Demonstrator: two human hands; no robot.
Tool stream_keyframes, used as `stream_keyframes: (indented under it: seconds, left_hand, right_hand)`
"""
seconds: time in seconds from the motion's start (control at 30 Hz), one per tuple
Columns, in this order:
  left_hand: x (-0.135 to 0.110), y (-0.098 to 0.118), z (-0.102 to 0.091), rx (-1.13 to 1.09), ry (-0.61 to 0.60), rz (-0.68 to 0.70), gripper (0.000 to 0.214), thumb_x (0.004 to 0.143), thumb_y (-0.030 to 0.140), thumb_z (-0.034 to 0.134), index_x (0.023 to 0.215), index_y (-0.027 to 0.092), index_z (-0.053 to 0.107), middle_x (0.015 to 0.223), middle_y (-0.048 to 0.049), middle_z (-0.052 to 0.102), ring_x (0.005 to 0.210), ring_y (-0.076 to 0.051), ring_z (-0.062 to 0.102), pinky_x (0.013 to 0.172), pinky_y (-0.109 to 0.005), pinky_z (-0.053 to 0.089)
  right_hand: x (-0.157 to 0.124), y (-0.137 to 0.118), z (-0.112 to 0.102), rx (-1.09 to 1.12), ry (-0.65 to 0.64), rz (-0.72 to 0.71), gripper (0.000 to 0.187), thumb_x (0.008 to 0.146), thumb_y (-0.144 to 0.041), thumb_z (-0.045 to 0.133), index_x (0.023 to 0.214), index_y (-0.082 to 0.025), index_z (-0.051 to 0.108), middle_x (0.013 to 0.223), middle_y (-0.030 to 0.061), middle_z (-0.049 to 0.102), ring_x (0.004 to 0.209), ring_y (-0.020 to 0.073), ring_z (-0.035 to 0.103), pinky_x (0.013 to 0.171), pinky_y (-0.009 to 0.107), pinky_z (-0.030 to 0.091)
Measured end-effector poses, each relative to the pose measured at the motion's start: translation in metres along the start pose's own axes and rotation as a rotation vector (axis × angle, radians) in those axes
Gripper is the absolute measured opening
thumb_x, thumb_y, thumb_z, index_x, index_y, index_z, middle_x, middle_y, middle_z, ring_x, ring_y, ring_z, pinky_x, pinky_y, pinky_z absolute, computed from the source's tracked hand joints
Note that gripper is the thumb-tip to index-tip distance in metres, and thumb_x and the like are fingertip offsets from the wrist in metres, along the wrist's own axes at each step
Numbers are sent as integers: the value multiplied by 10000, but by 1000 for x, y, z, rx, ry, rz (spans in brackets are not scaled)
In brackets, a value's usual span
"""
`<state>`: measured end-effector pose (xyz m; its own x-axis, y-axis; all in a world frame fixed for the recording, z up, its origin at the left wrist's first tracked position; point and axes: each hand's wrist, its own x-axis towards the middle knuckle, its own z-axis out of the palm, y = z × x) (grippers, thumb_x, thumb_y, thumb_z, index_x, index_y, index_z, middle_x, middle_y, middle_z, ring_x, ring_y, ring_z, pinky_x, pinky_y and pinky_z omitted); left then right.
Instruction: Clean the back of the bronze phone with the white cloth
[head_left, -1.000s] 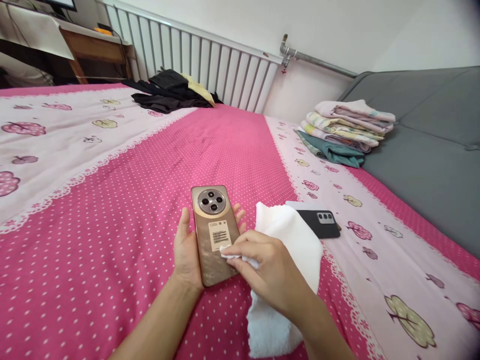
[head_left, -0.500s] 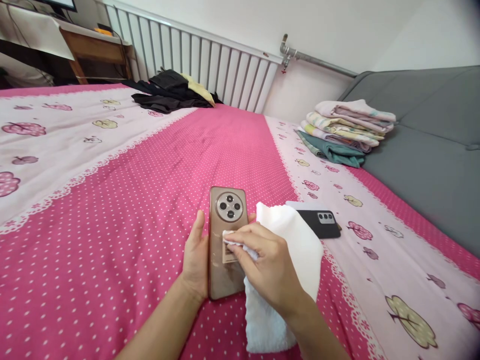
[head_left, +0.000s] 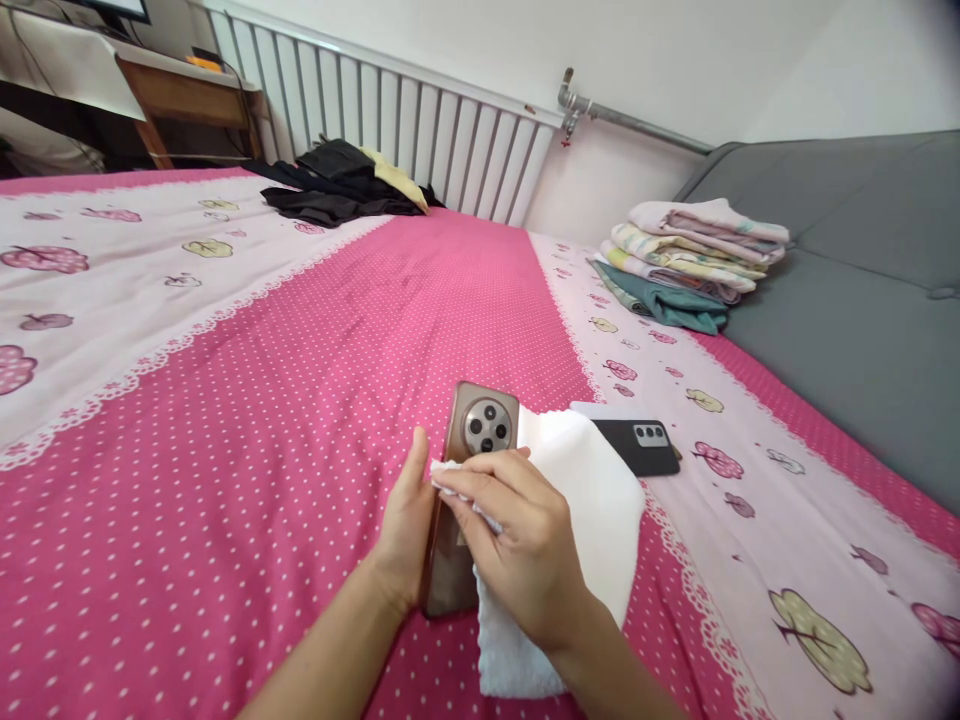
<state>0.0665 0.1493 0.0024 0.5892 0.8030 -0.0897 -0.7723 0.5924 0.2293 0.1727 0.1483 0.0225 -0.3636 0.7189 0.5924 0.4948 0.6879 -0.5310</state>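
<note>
A gold-brown smartphone [head_left: 450,575] with a round camera bump stands tilted, its back towards me. My left hand [head_left: 409,525] grips it by the left edge, thumb pointing up; fingertips show at the far right edge. In my right hand [head_left: 525,530] a white cloth [head_left: 589,490] is pinched, its bunched tip against the left side of the phone's back, below the camera bump. The rest of the cloth hangs down and spreads to the right. My right hand covers much of the phone's back and most of a label there.
A black phone [head_left: 641,448] lies on the pink bedspread [head_left: 450,290] right of the cloth, on something pale. Folded clothes [head_left: 690,255] are stacked by the grey headboard [head_left: 862,250]. Dark clothes [head_left: 337,185] lie near the radiator [head_left: 390,100]; a desk [head_left: 180,95] stands far left.
The phone has shifted right and turned, leaning clockwise with its left edge showing more. The cloth tip in my right hand has moved left across the phone's back towards that edge.
</note>
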Motion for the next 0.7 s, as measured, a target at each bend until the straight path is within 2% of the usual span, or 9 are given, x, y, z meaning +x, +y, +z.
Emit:
stream_keyframes:
  seconds: [0.17,0.27,0.4,0.53,0.7]
  left_hand:
    - [2,-6,-2,1,42,25,633,829,588,319,1104,76,569,904,-145,664,906,-277,615,825,-371,441]
    - [3,-7,-3,1,48,13,604,836,573,320,1077,88,585,865,-131,669,867,-267,627,801,-356,450]
    - [2,-2,-1,11,73,8,636,830,586,319,1116,75,568,891,-139,667,876,-276,625,804,-368,448]
    - [0,7,-4,26,26,57,697,821,611,295,1182,63,528,956,-156,659,906,-290,616,822,-393,443]
    - [-1,13,-19,30,0,100,702,823,608,293,1208,63,510,1008,-162,650,927,-290,610,841,-409,436]
  right_hand:
    - [1,2,-1,-87,172,35,224,836,-133,509,967,-208,674,851,57,638,806,161,582,735,309,496]
    - [2,2,-1,-110,195,43,223,832,-136,509,958,-208,679,836,60,639,798,165,585,717,307,501]
    - [2,2,-2,-76,99,41,237,831,-123,499,959,-213,677,834,52,636,802,161,577,719,303,496]
    - [2,4,-5,-62,-48,31,237,827,-126,506,962,-229,672,833,34,632,804,155,570,731,300,489]
    - [5,10,-13,-77,-50,80,212,812,-127,529,920,-232,678,824,22,634,811,150,576,742,290,490]
